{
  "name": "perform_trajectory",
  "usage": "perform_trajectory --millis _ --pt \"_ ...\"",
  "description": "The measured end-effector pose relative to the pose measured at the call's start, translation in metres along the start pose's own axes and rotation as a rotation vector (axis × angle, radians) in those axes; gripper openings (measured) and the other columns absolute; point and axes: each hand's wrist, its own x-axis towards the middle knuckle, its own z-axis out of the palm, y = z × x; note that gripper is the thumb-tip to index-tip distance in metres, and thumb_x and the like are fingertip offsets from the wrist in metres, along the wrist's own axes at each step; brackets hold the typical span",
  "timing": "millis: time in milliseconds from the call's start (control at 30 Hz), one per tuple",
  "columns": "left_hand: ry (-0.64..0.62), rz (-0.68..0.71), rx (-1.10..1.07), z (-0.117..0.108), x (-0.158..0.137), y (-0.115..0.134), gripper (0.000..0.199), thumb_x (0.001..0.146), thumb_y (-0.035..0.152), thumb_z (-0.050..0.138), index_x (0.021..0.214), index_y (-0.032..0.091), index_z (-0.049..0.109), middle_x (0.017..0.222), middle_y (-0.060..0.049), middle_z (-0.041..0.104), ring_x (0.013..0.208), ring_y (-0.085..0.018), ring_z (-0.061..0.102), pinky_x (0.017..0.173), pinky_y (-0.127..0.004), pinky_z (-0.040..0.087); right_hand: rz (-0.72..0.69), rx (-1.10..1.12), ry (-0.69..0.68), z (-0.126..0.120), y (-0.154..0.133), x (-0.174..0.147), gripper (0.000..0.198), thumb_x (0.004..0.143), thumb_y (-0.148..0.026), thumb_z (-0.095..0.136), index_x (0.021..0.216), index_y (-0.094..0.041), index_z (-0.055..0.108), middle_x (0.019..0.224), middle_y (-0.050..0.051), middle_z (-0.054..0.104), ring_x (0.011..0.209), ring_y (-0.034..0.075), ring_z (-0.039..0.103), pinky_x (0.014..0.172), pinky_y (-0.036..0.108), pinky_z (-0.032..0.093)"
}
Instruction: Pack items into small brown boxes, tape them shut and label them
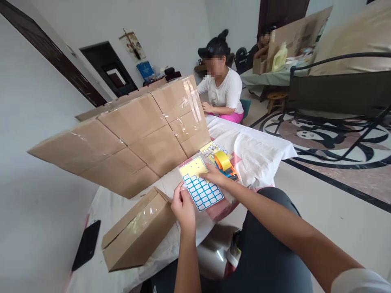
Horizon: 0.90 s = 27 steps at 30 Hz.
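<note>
A sheet of blue-bordered sticker labels [205, 194] is tilted above the table in front of me. Its upper part is bare yellow backing, with rows of white labels below. My right hand [214, 176] grips the sheet from its right side, a digit lying across its face. At the left edge, my left hand [184, 205] is closed in a pinch; whatever small pale bit is at its fingertips is too small to name. Just beyond the right hand lie a yellow tape roll [224, 160] on an orange and blue holder and another, mostly used label sheet [210, 149].
A wall of taped cardboard boxes [143, 138] rises across the table's far side. One separate box [137, 232] stands at my left, near a black phone [87, 244]. A person [224, 89] sits beyond the white tablecloth [253, 142]; another is farther back.
</note>
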Motion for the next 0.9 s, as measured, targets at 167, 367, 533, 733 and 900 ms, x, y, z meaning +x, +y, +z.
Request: perform_trajectory --millis 167,367,533,733,900 --pt "0.003 -0.029 -0.074 -0.025 -0.014 0.004 0.032 0.09 0.043 0.056 0.105 0.02 0.072 0.083 -0.006 0.073 0.067 -0.017 0.064 0.063 -0.029 0.051 -0.03 -0.264 0.135 0.009 -0.003 0.017 0.06 0.077 -0.012 0.064 0.135 -0.012 0.051 0.125 0.017 0.065 0.115 0.028 0.061 0.097 0.038 0.05" --pt "-0.028 -0.018 -0.092 -0.061 -0.02 0.011 0.032 0.085 0.035 0.057 0.107 0.016 0.071 0.066 -0.002 0.067 0.062 -0.017 0.062 0.065 -0.029 0.052 -0.275 -0.377 0.09 0.031 -0.03 -0.015 0.04 0.087 -0.02 0.062 0.126 -0.015 0.062 0.143 0.018 0.054 0.138 0.033 0.042 0.116 0.05 0.029" --pt "-0.136 0.079 0.076 -0.079 -0.016 0.023 0.049 0.087 0.027 0.054 0.136 0.022 0.055 0.082 -0.002 0.069 0.071 -0.017 0.065 0.068 -0.027 0.049 -0.546 -0.113 -0.346 0.04 -0.052 -0.049 0.017 0.093 -0.03 0.06 0.099 -0.019 0.071 0.106 0.007 0.07 0.097 0.018 0.065 0.082 0.027 0.05" --pt "-0.25 0.232 0.518 -0.083 -0.015 0.029 0.063 0.091 0.026 0.049 0.152 0.023 0.033 0.099 -0.006 0.075 0.084 -0.024 0.071 0.066 -0.03 0.046 -0.707 -0.095 -0.58 0.036 -0.067 -0.062 0.007 0.083 -0.025 0.072 0.087 -0.02 0.073 0.113 0.007 0.064 0.1 0.019 0.063 0.092 0.032 0.048" --pt "-0.131 0.239 0.647 -0.093 -0.005 0.032 0.069 0.09 0.032 0.054 0.154 0.025 0.03 0.111 -0.007 0.074 0.094 -0.027 0.069 0.077 -0.037 0.051 -0.644 -0.061 -0.454 0.047 -0.063 -0.048 0.007 0.08 -0.014 0.068 0.078 -0.019 0.073 0.1 0.005 0.063 0.09 0.017 0.061 0.087 0.031 0.046"
